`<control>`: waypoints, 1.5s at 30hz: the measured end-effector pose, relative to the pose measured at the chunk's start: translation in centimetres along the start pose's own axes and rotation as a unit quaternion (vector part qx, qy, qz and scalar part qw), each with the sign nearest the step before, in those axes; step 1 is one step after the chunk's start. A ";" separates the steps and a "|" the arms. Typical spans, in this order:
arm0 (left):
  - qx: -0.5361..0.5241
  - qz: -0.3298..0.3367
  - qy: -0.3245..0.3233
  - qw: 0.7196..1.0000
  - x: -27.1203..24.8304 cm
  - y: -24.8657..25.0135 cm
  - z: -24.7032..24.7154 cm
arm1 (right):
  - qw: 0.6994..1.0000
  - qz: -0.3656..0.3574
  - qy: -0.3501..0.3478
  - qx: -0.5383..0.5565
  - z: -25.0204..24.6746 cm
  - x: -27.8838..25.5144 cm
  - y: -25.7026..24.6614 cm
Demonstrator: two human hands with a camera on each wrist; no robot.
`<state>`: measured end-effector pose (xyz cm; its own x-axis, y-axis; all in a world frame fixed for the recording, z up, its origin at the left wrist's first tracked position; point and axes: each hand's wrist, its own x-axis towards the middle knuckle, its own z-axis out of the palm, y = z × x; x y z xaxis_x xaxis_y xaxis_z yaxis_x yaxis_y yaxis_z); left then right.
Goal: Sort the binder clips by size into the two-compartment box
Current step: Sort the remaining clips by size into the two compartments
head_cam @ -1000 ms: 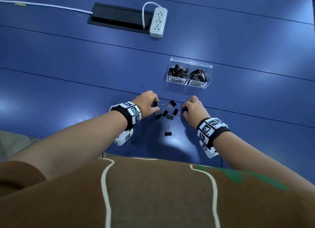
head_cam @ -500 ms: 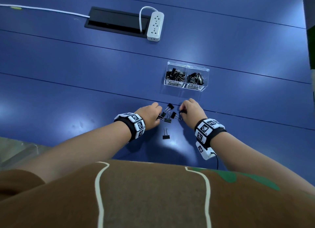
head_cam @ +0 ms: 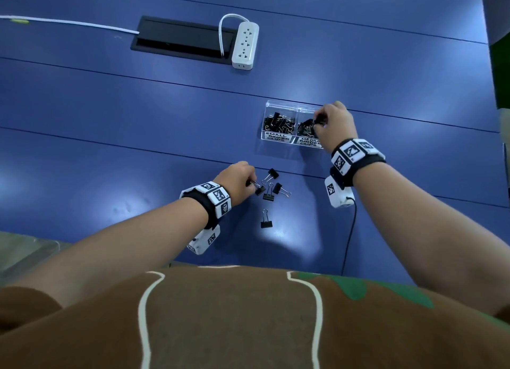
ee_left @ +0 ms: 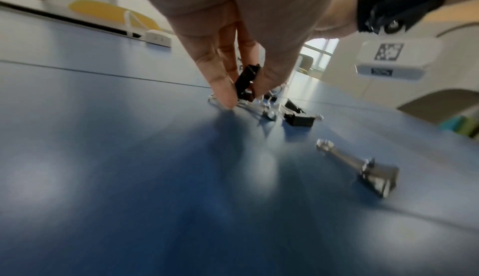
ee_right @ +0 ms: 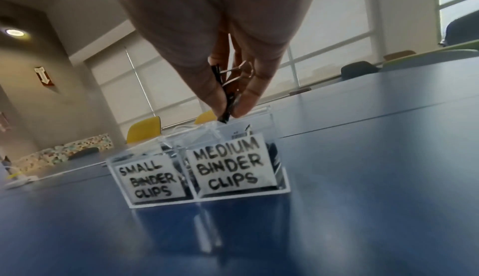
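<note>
Clips lie in three places as I see it. My right hand (head_cam: 332, 125) pinches one black binder clip (ee_right: 228, 98) between thumb and forefinger, body pointing down, wire handles up between the fingers, held just above the right compartment of the clear two-compartment box (head_cam: 278, 140). That compartment carries a label reading MEDIUM BINDER CLIPS (ee_right: 229, 167); the left one reads SMALL BINDER CLIPS (ee_right: 151, 179). Both compartments already hold heaps of black clips. Nearer to me and a little left of the box, my left hand (head_cam: 238, 182) has its fingertips (ee_left: 225, 94) pressed down onto the table, thumb and forefinger closing on a second clip (ee_left: 246, 80) at the left edge of a small loose cluster (head_cam: 271, 189). I count about four clips in that cluster, lying close together, some touching; the wrist view is too blurred for me to judge their sizes. One more clip (head_cam: 266, 220) lies alone, nearer still, apart from the cluster, handles pointing away from me. All of it sits on a blue table (head_cam: 110, 147). Far off on the left, a white power strip (head_cam: 245, 45) rests beside a black cable hatch (head_cam: 179, 38).
</note>
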<state>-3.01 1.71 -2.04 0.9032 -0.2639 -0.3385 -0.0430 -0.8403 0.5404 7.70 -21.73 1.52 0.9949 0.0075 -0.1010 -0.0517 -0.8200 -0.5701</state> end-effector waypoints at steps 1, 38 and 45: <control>-0.020 -0.006 0.011 1.000 0.2 0.0 -0.2 | 1.000 0.006 -0.011 -0.014 0.0 0.1 -0.1; 0.081 0.097 0.026 0.992 13.4 11.3 -1.2 | 0.998 0.033 -0.002 0.052 -2.6 -0.7 2.5; 0.200 0.104 0.058 0.973 11.7 9.5 -1.6 | 0.999 0.009 -0.040 -0.012 -0.8 0.5 1.0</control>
<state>7.82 -8.62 0.39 0.8982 -0.4124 -0.1523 -0.3716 -0.8973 0.2381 8.19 -22.99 1.55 0.9834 0.0375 -0.1775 -0.0670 -0.8344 -0.5471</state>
